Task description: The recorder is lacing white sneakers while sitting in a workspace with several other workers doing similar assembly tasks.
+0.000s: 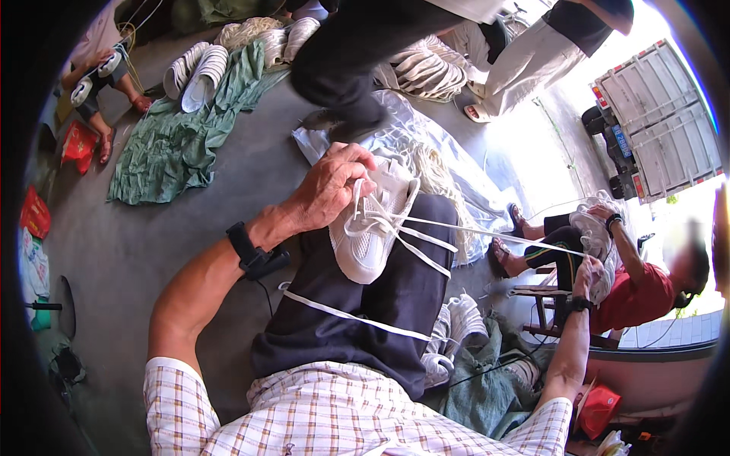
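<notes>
A white sneaker (363, 251) rests on my thighs, its toe toward me. My left hand (331, 186) is closed on the shoe's side near the eyelets, and its fingertips are at the lacing. From the eyelets a white shoelace (494, 232) runs taut to the right. Far out at the right, my right hand (585, 277) is closed on that lace's end. Other loose lace strands hang over my right thigh, and one white strand (357, 317) crosses my lap. The undersides of the fingers on my left hand are hidden.
White shoes (456, 327) stand beside my right leg by green sacking (487, 380). Ahead lie a bundle of cream laces (433, 171) and a green sheet (171, 148) near stacked white shoes (204, 80). A seated person in red (635, 281) works at right; others stand ahead.
</notes>
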Available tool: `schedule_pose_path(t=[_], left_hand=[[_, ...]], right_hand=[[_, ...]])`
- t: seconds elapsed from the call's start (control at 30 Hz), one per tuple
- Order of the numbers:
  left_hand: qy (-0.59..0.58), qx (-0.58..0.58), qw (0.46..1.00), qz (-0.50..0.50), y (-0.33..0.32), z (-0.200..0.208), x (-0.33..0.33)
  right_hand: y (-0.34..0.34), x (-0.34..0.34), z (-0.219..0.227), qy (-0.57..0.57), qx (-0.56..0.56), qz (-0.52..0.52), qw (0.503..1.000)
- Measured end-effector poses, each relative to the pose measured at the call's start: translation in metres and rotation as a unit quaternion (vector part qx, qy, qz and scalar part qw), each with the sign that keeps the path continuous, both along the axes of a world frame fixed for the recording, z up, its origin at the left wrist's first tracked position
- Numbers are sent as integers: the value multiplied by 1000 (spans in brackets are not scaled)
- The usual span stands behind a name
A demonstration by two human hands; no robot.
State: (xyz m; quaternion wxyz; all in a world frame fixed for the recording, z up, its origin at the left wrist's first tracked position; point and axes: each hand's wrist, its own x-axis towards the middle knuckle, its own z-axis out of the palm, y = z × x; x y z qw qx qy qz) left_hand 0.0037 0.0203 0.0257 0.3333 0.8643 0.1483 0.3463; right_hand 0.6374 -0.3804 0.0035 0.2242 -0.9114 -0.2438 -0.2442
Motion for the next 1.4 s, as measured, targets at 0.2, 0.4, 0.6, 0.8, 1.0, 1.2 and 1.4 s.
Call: schedule_pose_path(t=[0.2, 0.4, 0.6, 0.8, 1.0, 1.2, 1.4], left_hand=[[-45, -9, 994, 100, -27, 2, 2], [79, -231, 931, 271, -68, -16, -21], [-31, -462, 880, 105, -61, -15, -9], [-69, -612, 782, 91, -42, -6, -10], [-94, -444, 874, 170, -64, -4, 1], [-25, -43, 979, 199, -64, 3, -13], [89, -198, 947, 237, -68, -10, -16]], right_hand=[[-25, -38, -11, 118, 137, 6, 984], [6, -116, -20, 250, 155, 36, 955], [4, -122, -48, 278, 149, 35, 948], [-11, -101, -67, 116, 53, 25, 992], [-64, -73, -83, 93, -37, -36, 994], [-35, -98, -97, 163, -31, 32, 986], [-7, -140, -85, 260, 31, 57, 963]])
